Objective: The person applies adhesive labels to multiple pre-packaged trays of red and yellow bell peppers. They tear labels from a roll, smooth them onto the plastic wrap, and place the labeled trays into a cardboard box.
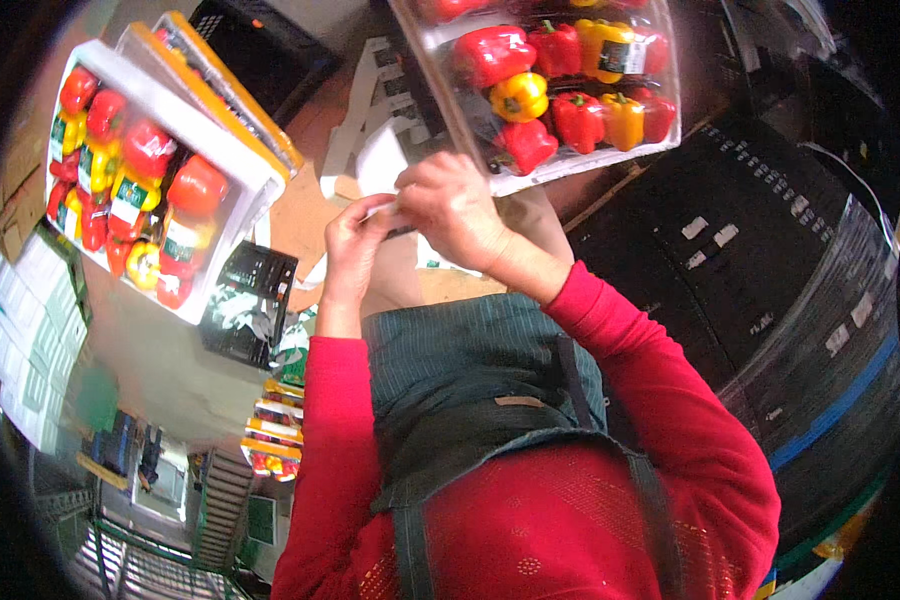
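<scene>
My left hand (355, 240) and my right hand (450, 205) meet in the middle, both closed around something small, thin and pale (385, 211), which the fingers largely hide. Just beyond them lie white paper strips (375, 150). Above my right hand sits a tray (500, 183) of red and yellow peppers (580, 120) under clear wrap. At the left, another wrapped tray (225, 270) holds red and yellow peppers (170, 180), several with dark labels, leaning by stacked orange-edged trays (220, 90).
Black crates (270, 50) stand top left and beside the left tray (220, 325). Large dark stacked crates (730, 280) fill the right. Pale boxes (30, 340) line the far left. More pepper trays (273, 420) show lower down, and a staircase railing (220, 510) at bottom left.
</scene>
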`<state>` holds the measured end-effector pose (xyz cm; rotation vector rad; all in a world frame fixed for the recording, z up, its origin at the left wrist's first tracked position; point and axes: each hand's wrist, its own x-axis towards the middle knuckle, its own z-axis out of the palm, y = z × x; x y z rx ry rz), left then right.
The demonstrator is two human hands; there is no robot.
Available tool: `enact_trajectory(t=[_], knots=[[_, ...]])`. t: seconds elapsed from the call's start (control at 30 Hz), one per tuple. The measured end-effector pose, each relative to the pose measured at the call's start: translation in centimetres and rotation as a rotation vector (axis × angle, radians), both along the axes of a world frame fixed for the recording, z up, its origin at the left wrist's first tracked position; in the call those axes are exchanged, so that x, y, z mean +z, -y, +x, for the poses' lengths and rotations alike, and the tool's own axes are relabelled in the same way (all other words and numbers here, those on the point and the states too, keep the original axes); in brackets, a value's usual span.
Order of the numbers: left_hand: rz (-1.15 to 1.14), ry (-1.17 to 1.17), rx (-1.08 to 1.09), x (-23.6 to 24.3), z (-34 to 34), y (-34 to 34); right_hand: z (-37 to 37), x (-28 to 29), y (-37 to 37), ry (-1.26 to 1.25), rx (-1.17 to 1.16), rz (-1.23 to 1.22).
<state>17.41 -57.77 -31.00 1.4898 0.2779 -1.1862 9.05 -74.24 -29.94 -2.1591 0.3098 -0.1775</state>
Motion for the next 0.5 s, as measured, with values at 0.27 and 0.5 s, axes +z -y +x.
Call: enact_trajectory(t=[0.27, 0.5], knots=[[0.004, -0.024, 0.137, -1.5, 2.6, 0.3, -4.9, 3.4, 0.5, 0.104, -0.047, 0.164], [-0.168, -0.09, 0.089, -1.3, 4.2, 1.3, -16.8, -0.9, 10.1, -0.001, -0.911, 1.007]])
